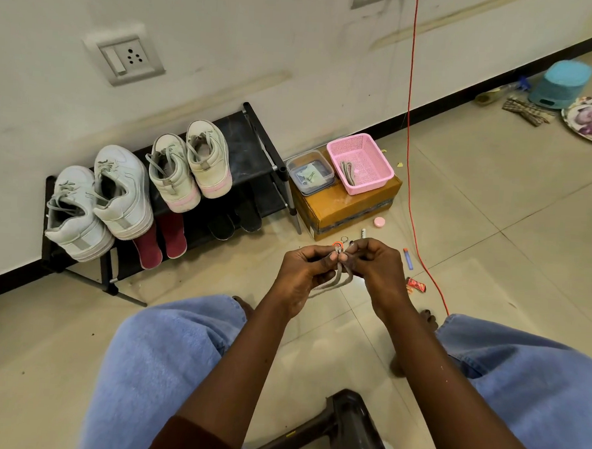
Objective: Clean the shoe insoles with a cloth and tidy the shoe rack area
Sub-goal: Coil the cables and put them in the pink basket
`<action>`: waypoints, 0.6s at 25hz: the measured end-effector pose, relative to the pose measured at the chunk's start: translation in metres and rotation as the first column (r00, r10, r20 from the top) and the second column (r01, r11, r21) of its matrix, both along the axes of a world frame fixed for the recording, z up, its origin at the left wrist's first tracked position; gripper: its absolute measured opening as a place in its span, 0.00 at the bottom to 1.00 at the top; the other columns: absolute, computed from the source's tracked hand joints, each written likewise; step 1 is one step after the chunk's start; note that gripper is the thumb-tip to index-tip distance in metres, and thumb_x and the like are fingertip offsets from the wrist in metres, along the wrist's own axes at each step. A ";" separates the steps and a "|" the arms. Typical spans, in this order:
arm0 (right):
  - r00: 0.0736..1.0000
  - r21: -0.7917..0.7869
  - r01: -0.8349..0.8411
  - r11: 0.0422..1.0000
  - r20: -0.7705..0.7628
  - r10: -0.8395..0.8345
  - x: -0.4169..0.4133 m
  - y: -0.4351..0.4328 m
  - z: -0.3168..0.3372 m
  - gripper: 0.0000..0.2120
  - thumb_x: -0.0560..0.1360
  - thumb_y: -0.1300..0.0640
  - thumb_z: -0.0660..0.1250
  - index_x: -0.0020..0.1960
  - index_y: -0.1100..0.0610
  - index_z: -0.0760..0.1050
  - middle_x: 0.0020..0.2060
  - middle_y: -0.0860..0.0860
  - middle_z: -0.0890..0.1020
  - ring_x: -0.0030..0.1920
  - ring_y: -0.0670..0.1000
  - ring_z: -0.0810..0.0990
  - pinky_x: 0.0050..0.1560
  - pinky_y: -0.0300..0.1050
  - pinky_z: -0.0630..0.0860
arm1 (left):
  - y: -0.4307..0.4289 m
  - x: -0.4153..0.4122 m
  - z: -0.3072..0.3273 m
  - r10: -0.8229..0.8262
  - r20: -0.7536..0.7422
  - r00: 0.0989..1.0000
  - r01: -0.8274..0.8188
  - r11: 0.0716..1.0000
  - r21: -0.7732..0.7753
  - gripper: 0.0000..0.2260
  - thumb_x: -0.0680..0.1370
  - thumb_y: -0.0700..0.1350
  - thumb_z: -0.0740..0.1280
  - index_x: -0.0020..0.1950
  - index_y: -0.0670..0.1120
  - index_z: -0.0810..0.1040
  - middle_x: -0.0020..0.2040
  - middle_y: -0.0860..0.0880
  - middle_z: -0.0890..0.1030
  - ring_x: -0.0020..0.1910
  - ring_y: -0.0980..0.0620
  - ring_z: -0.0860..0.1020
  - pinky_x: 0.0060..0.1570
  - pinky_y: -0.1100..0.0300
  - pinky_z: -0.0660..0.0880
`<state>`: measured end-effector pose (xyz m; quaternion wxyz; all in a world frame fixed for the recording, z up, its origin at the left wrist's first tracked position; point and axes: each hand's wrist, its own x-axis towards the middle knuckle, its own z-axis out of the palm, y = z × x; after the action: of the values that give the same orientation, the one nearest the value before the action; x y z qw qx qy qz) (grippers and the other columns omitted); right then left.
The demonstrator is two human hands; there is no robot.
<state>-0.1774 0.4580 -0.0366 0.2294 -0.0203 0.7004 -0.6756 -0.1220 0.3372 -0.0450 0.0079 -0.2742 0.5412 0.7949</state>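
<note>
The floor (494,207) is serving as the work area, with a person sitting low in front of it, knees spread to either side of the frame's lower half. At middle left, the shoe rack (257,143) is standing against the wall. Its top shelf is carrying a pair of white sneakers (118,194) and a pair of high-tops (191,170), heels outward, probably so they are easy to lift off. Below them, what look to be two red insoles (149,252) are leaning on the lower shelf, next to black slippers (233,221). No cloth is touching the insoles. A checked cloth (527,112) is lying well apart at upper right.

Just right of the rack, a cardboard box (343,209) is acting as a stand for a pink basket (370,186) and a clear container (328,167). A folded lace (348,170) is already lying in the basket, which suggests it is collecting loose laces.

At centre, the left hand (306,269) and right hand (375,262) are meeting thumb to thumb. The fingers (324,251) of both are curling in and pinching a grey shoelace (332,281), whose loops are hanging beneath. It is apparently being folded into a neat bundle for the basket.

A blue pen (408,258), a red wrapper (416,285) and a pink lid (379,222) are lying scattered nearby, likely awaiting tidying.
</note>
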 end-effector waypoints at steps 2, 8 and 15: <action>0.992 -0.060 -0.049 0.997 0.113 0.055 0.000 0.003 -0.001 0.06 0.71 0.69 0.67 0.40 0.60 0.73 0.35 0.54 0.79 0.35 0.50 0.78 0.39 0.41 0.77 | -0.003 0.001 0.002 -0.048 0.014 0.999 0.047 0.999 0.018 0.06 0.75 0.34 0.66 0.46 0.43 0.81 0.36 0.51 0.84 0.35 0.57 0.80 0.38 0.65 0.77; 0.921 -0.231 -0.026 0.973 0.373 0.113 0.000 0.004 -0.004 0.06 0.73 0.67 0.65 0.38 0.60 0.71 0.30 0.51 0.79 0.32 0.49 0.76 0.36 0.42 0.74 | -0.005 0.000 0.005 -0.112 0.040 0.993 0.111 0.993 0.035 0.06 0.75 0.33 0.66 0.49 0.39 0.81 0.34 0.52 0.83 0.32 0.59 0.80 0.36 0.67 0.78; 0.870 -0.258 -0.010 0.966 0.475 0.136 0.003 0.004 -0.006 0.04 0.73 0.63 0.65 0.39 0.61 0.73 0.27 0.52 0.78 0.31 0.49 0.73 0.33 0.40 0.74 | -0.007 -0.001 0.006 -0.143 0.073 0.987 0.149 0.985 -0.085 0.08 0.74 0.34 0.68 0.52 0.36 0.81 0.35 0.51 0.83 0.34 0.57 0.80 0.38 0.66 0.78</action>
<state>-0.1742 0.4615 -0.0425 0.4198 0.0960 0.5289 -0.7313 -0.1228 0.3302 -0.0394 0.0720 -0.2603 0.5946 0.7573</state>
